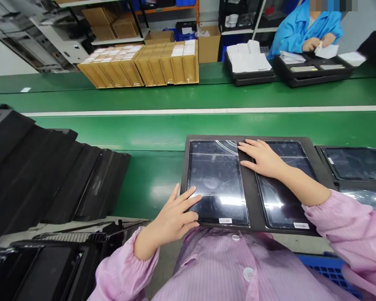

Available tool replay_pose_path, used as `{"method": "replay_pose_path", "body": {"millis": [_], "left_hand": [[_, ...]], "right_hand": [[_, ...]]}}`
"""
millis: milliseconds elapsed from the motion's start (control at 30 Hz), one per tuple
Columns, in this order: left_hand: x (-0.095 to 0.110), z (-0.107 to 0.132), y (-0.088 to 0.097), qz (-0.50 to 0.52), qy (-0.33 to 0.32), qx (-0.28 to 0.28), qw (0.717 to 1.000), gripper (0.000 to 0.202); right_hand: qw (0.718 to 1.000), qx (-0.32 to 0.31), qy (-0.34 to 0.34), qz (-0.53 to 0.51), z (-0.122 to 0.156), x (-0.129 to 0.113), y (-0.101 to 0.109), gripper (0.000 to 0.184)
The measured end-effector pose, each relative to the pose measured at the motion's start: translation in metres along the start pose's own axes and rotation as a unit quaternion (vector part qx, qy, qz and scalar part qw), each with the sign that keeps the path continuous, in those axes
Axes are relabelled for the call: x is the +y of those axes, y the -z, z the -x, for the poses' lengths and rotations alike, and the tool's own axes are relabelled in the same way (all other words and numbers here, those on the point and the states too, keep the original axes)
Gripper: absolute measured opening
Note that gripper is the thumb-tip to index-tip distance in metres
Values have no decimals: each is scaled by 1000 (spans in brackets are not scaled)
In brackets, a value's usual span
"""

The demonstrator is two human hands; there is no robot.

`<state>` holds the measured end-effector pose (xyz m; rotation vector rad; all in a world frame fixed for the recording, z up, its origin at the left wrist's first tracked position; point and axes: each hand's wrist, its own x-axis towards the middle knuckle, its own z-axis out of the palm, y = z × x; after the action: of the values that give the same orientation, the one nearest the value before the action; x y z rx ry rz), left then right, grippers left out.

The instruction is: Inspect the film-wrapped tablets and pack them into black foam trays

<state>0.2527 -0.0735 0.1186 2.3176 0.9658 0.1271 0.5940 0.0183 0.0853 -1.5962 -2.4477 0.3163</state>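
Note:
In front of me a black foam tray (251, 209) lies on the green bench, bearing two dark, glossy tablet screens. My left hand (178, 215) rests with fingers spread on the lower left edge of the left tablet screen (216, 179). Fingers outstretched, my right hand (260, 156) lies between the two screens, its fingertips at the left screen's upper right edge. Part of the right tablet screen (278, 200) is hidden under my right forearm. Small white labels sit along the bottom of both screens.
To the right is another tray with a tablet screen (357, 163). Stacked black trays (90, 179) stand at the left. Across the green bench (144, 129) are cardboard boxes (172, 67), a tray of white papers (249, 58) and a person in blue (290, 31) handling papers. A blue basket (326, 267) sits below right.

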Motion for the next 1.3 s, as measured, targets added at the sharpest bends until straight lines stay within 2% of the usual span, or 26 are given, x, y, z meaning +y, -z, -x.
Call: {"method": "replay_pose_path", "body": {"millis": [133,167,233,267,300,367,400,433,467,500,633,700,767,800,833,867,900,967,1000,1033,1067,1100,1133,1167,1233,1300], "left_hand": [[-7,-12,3,33,-50,59,996,23],[-11,-17,4,44,-52,100,993,22],[-24,-28,10,78,-1,237,969,20],[-32,-33,14,108,52,322,939,18],[-41,-38,20,155,113,406,893,16],[-58,-45,33,290,225,528,766,12],[-64,-47,39,362,258,551,707,12],[-69,-47,43,422,274,554,663,14],[-71,-45,46,462,279,545,641,17],[-70,-42,47,482,276,537,635,18],[-49,-22,31,493,235,491,679,27],[-37,-11,19,478,202,430,739,28],[-29,-3,11,386,87,340,853,23],[-28,-1,8,303,1,292,907,20],[-28,1,6,211,-88,241,943,19],[-30,1,3,125,-164,204,957,19],[-33,2,1,54,-218,186,957,20],[-40,3,-4,-23,-258,190,947,19],[-43,3,-7,-40,-262,197,944,18],[-45,4,-10,-52,-263,203,942,17],[-46,5,-11,-64,-264,208,940,17],[-46,5,-12,-77,-264,210,938,17],[-44,6,-10,-93,-264,208,937,16],[-41,7,-8,-110,-262,203,937,14],[-31,8,-1,-145,-254,189,937,10],[-17,4,7,-179,-224,190,939,14]], "right_hand": [[996,22,-35,-85,0,-7,12,45],[991,38,-55,-116,1,-10,16,45],[974,84,-107,-180,4,-16,22,44],[962,105,-132,-216,6,-19,25,42],[946,124,-154,-256,8,-21,27,41],[909,149,-187,-342,11,-25,30,37],[888,154,-202,-384,13,-27,31,35],[865,155,-219,-424,14,-28,32,33],[840,152,-239,-462,14,-30,33,30],[815,145,-259,-499,13,-33,34,26],[710,78,-319,-623,0,-49,40,20],[682,37,-326,-654,-12,-57,42,33],[689,7,-329,-646,-22,-66,43,49],[711,-6,-333,-620,-26,-70,42,55],[745,-17,-334,-577,-29,-75,42,58],[788,-20,-327,-521,-29,-81,40,57],[836,-19,-308,-455,-26,-87,39,53],[920,-18,-209,-330,-13,-102,37,40],[948,-30,-129,-289,-3,-110,36,33],[960,-57,-35,-272,8,-118,37,28],[954,-95,63,-278,20,-124,38,24],[932,-132,149,-303,31,-129,41,22],[903,-159,209,-340,41,-132,44,21],[878,-171,235,-381,50,-132,48,21],[860,-144,202,-446,64,-125,56,21],[884,-73,98,-451,74,-110,61,21]]}}
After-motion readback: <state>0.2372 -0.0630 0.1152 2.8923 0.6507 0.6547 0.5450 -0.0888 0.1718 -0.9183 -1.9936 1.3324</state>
